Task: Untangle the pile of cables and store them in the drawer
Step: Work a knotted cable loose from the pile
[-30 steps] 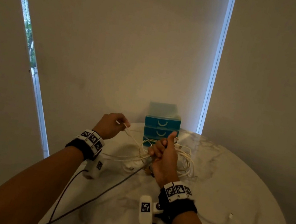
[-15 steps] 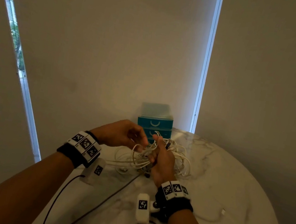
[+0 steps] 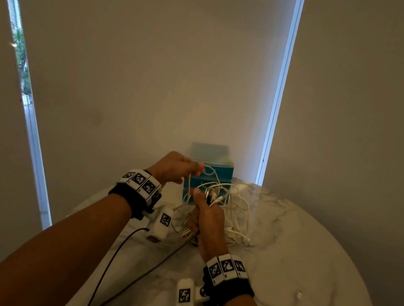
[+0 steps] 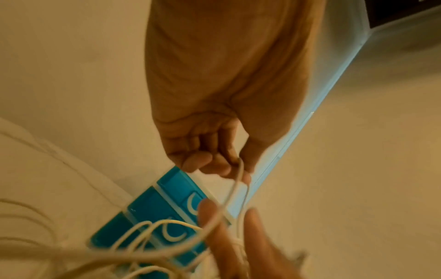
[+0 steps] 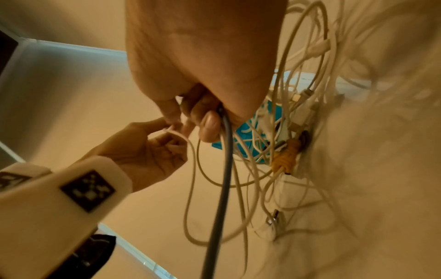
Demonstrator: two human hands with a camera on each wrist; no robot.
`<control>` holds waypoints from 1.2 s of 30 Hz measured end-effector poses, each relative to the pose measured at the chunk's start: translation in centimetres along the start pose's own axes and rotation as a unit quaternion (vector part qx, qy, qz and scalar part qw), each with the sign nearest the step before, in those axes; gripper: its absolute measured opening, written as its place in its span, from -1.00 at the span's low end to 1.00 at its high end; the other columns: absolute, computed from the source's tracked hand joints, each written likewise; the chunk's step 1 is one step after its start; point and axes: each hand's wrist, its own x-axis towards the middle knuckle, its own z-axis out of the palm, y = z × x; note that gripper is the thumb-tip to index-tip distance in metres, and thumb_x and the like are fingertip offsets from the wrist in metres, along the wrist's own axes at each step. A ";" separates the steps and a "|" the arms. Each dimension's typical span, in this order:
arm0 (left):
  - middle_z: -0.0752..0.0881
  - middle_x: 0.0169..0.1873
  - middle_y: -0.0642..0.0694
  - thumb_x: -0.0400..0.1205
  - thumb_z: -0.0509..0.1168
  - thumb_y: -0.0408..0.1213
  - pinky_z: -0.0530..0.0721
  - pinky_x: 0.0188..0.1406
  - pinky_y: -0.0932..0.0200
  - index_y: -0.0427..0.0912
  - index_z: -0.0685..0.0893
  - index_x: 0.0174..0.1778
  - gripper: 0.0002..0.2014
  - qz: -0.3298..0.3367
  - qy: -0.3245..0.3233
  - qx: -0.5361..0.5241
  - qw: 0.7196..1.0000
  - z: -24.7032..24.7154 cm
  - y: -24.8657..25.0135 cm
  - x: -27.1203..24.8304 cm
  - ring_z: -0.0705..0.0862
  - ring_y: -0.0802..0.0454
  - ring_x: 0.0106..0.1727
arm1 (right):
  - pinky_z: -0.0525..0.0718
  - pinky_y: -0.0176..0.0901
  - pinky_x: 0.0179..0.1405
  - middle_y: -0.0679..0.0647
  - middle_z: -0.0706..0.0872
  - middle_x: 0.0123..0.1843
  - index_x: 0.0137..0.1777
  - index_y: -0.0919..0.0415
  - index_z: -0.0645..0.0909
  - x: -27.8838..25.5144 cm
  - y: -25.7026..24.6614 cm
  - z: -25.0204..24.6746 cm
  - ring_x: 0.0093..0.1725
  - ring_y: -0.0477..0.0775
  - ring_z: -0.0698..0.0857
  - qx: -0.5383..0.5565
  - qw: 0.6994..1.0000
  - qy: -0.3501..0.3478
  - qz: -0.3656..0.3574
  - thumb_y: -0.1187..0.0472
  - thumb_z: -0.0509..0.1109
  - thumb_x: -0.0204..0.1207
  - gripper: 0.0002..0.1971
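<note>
A tangle of white cables (image 3: 235, 211) hangs from my right hand (image 3: 208, 217), which grips the bundle above the marble table, a grey cable (image 5: 224, 169) and a yellow-tipped plug (image 5: 285, 158) among them. My left hand (image 3: 180, 166) is raised up and to the left, pinching a single white cable (image 4: 235, 186) that loops down to the bundle. Behind both hands stands the teal drawer unit (image 3: 211, 159), its drawers (image 4: 152, 209) closed, each with a white curved handle.
The round marble table (image 3: 312, 249) stops just behind the drawer unit, against beige blinds. A loose white cable end (image 3: 299, 295) lies at the right. A dark cable (image 3: 150, 269) runs toward the near edge. Black leads trail from the wrist cameras.
My left hand came in to the bundle, took a white cable and has lifted it up and away. My right hand keeps gripping the tangle, now slightly higher.
</note>
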 end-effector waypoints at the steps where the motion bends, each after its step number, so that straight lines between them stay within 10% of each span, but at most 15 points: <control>1: 0.88 -0.05 -0.07 0.74 0.46 -0.06 0.64 -0.12 0.11 -0.21 0.92 0.07 -0.72 -0.002 0.033 -0.057 0.998 0.0 0.4 0.2 0.69 0.03 -0.10 | 0.31 -0.19 -0.59 -0.09 0.39 -0.53 0.17 0.28 0.79 0.2 0.0 -0.2 -0.58 -0.08 0.31 0.013 1.000 0.020 0.007 0.01 0.48 0.74 -0.70; 5: 0.81 0.00 -0.08 0.79 0.40 -0.11 0.62 -0.19 0.15 -0.26 0.86 0.19 -0.72 -0.001 0.090 -0.222 0.971 -0.6 1.7 -0.1 0.66 0.02 -0.13 | 0.29 -0.18 -0.59 -0.04 0.35 -0.50 0.17 0.27 0.84 0.7 -0.1 -1.6 -0.55 -0.06 0.29 0.086 0.993 0.081 0.024 -0.12 0.53 0.67 -0.59; 10: 0.88 -0.01 -0.07 0.77 0.41 -0.07 0.58 -0.21 0.17 -0.08 0.90 0.06 -0.80 0.048 -0.137 0.012 0.989 -1.0 0.8 -2.0 0.70 0.03 -0.14 | 0.30 -0.22 -0.59 -0.04 0.25 -0.48 0.25 0.14 0.87 0.9 -0.9 -2.2 -0.54 -0.09 0.24 0.151 0.985 0.087 0.017 -0.25 0.48 0.66 -0.53; 21: 0.90 0.02 0.18 0.78 0.38 -0.10 0.63 0.07 0.05 0.08 0.88 0.23 -0.80 -0.041 -0.386 0.308 0.869 -1.5 0.6 -2.2 0.84 0.18 0.06 | 0.33 -0.20 -0.58 -0.04 0.42 -0.47 0.14 0.25 0.78 1.0 -0.7 -1.9 -0.55 -0.07 0.34 0.082 0.993 0.084 -0.007 -0.07 0.53 0.69 -0.66; 25: 0.91 -0.09 0.19 0.72 0.35 -0.34 0.67 0.13 0.00 0.08 0.88 0.13 -0.74 -0.048 -0.268 0.260 0.926 -0.5 0.9 -1.3 0.83 0.11 0.06 | 0.46 -0.26 -0.58 -0.11 0.60 -0.48 0.23 0.30 0.74 1.1 -0.6 -1.7 -0.58 -0.16 0.50 0.033 0.997 0.067 -0.017 0.03 0.53 0.71 -0.68; 28: 0.90 -0.08 0.06 0.78 0.27 -0.11 0.58 0.00 0.02 0.01 0.89 0.02 -0.74 -0.058 -0.156 0.128 0.978 0.1 1.4 -0.4 0.81 -0.03 0.00 | 0.48 -0.30 -0.53 -0.18 0.64 -0.46 0.28 0.23 0.75 1.1 -0.4 -1.4 -0.52 -0.20 0.51 -0.020 0.999 0.033 -0.033 0.03 0.51 0.73 -0.71; 32: 0.87 -0.13 -0.02 0.73 0.32 0.24 0.55 -0.16 0.08 -0.15 0.91 -0.02 -0.50 -0.033 -0.109 0.152 0.982 1.0 2.3 0.4 0.74 0.02 -0.12 | 0.67 -0.15 -0.26 -0.09 0.87 -0.12 0.25 0.02 0.80 1.1 0.0 -1.3 -0.20 -0.05 0.75 -0.076 0.995 -0.006 -0.072 -0.07 0.56 0.67 -0.74; 36: 0.73 -0.32 -0.13 0.63 0.53 -0.04 0.47 -0.47 0.26 -0.30 0.85 -0.21 -0.66 0.001 -0.036 0.141 0.989 0.7 2.4 1.3 0.60 -0.01 -0.24 | 0.85 0.05 0.19 -0.05 0.91 0.17 0.35 -0.08 0.74 0.8 -0.4 -1.2 0.17 -0.02 0.87 -0.073 0.992 0.033 -0.098 -0.14 0.48 0.72 -0.71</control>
